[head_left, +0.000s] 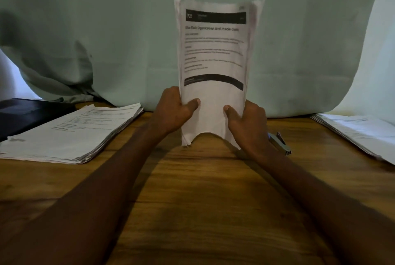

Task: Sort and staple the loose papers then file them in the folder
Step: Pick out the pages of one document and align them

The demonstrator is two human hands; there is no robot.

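Held sheaf: a bundle of printed papers stands upright at the centre of the view, bottom edge touching the wooden bench, its lower edge bowed upward in the middle.
Left hand: grips the sheaf's lower left edge, thumb across the front page, fingers curled behind.
Right hand: grips the lower right edge the same way, thumb on the front.
Left stack: loose papers lying flat at 9 o'clock from the hands.
Folder: dark, at 10 o'clock, partly under the left stack.
Right stack: more papers at 3 o'clock, cut by the frame edge.
Stapler: metal, just beside the right wrist at 4 o'clock from the sheaf.
Backdrop: pale green cloth at 12 o'clock.
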